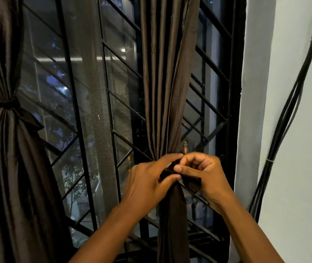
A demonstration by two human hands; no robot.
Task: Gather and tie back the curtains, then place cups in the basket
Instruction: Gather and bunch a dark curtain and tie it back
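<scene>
Head view: both hands meet at the pinch point of the right brown curtain, which is bunched into a narrow column w/ folds fanning out above the grip & hanging straight below it. Left hand wraps the gathered fabric, thumb & fingers curled round it. Right hand pinches the dark tie-back strip betw. thumb & curled fingers, just right of the bunch; a loose end of the strip hangs under that hand. Knot looks not yet finished, can't tell how many turns are made. Far left of the grip, the left curtain is already cinched by its own tie-back, knot done. Behind: window grille, mesh screen; right of the grip a white wall w/ black cables.

Progress, as I judge it: 1 curtain done, 2nd mid-tie. Cups & basket not in sight, so that part is all left.
</scene>
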